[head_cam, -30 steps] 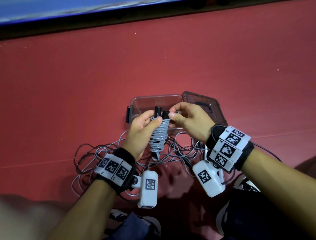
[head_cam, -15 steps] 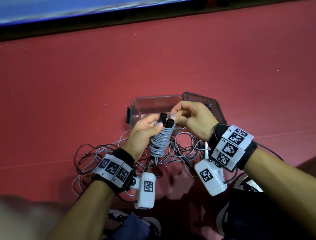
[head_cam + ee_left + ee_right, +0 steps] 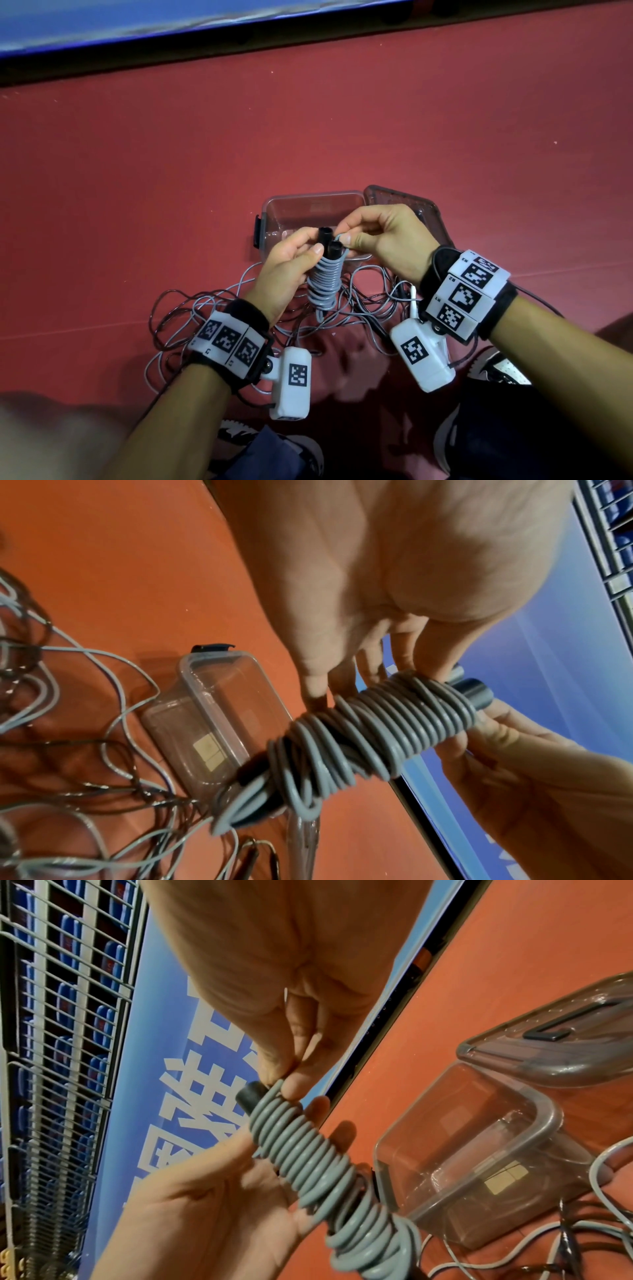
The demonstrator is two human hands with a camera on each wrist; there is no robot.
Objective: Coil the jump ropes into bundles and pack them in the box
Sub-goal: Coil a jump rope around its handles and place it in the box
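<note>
A grey jump rope is wound in tight turns around its two black handles, forming a bundle held above the floor. My left hand grips the bundle from the left, thumb across the coils. My right hand pinches the rope's last loop at the handle tops. The clear plastic box stands open and empty just behind the hands.
The box's lid lies beside it on the right. Loose grey and dark ropes sprawl tangled on the red floor under my wrists. A blue board runs along the far edge. My shoes show below.
The bundle has tilted and shifted slightly right and up. My right hand moved from the handle tops to pinching the last loop of rope at the top.
</note>
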